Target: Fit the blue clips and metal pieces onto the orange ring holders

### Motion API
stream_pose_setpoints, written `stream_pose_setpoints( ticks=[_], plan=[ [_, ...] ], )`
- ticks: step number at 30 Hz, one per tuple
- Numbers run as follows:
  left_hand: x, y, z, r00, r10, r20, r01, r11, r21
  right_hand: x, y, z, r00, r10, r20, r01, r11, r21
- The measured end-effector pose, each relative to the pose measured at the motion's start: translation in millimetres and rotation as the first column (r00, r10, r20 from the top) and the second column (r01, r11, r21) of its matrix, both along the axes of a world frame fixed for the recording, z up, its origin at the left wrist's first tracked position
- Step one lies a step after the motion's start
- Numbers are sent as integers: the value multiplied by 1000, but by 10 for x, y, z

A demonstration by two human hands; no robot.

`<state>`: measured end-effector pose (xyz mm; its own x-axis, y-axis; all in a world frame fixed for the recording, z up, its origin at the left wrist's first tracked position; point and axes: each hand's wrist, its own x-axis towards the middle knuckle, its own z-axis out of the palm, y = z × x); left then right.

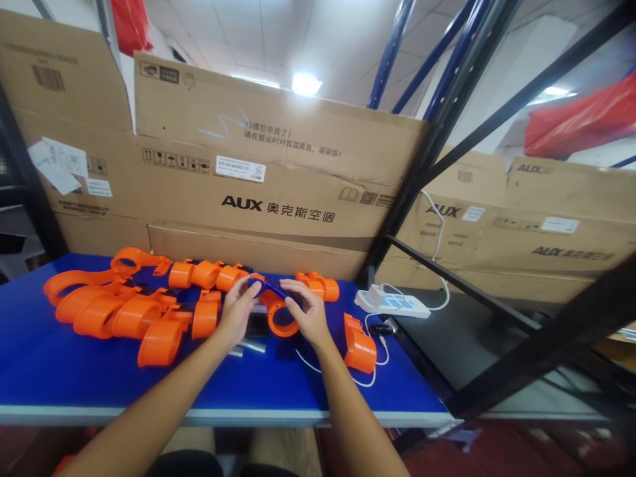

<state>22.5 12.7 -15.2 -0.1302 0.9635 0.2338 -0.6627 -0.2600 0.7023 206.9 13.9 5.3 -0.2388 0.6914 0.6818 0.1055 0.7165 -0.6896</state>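
Over the blue table, my left hand [239, 310] and my right hand [309, 313] hold an orange plastic tape dispenser [283, 323] between them. Its ring hangs down between the hands, and a dark blue strip [275, 287] runs along its top between my fingers. Both thumbs press on this upper part; the fingers behind are partly hidden. To the left of my left hand lie several more orange tape dispensers [161, 341], some with black parts. Behind my right hand are further orange pieces [325, 289]. Small silvery metal pieces [253, 346] rest beneath my hands.
Another orange dispenser [360, 348] stands to the right, near a white cable [366, 383] and a small black device [381, 329]. A white power strip [392, 303] lies by the black rack post [397, 212]. Large cardboard boxes [278, 179] wall off the table's back [238, 391].
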Motion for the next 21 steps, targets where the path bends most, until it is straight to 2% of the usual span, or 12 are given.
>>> stream_pose_setpoints(
  ticks=[5,8,12,15,21],
  plan=[
    [-1,-6,19,998,-18,63,17,1000,13,-17,10,-25,1000,-4,-6,3,997,-73],
    [-14,5,33,991,-28,127,22,999,49,-41,2,-30,999,-47,1,47,994,-99],
    [-51,27,36,984,-29,175,15,997,81,-69,-35,-24,988,-95,123,106,990,-89],
    [-67,26,34,985,-8,170,-2,998,61,-78,-72,-26,967,-125,223,133,991,-23],
    [-53,-36,74,995,25,93,-34,995,92,-51,-76,-30,913,-249,324,185,958,217]
  ],
)
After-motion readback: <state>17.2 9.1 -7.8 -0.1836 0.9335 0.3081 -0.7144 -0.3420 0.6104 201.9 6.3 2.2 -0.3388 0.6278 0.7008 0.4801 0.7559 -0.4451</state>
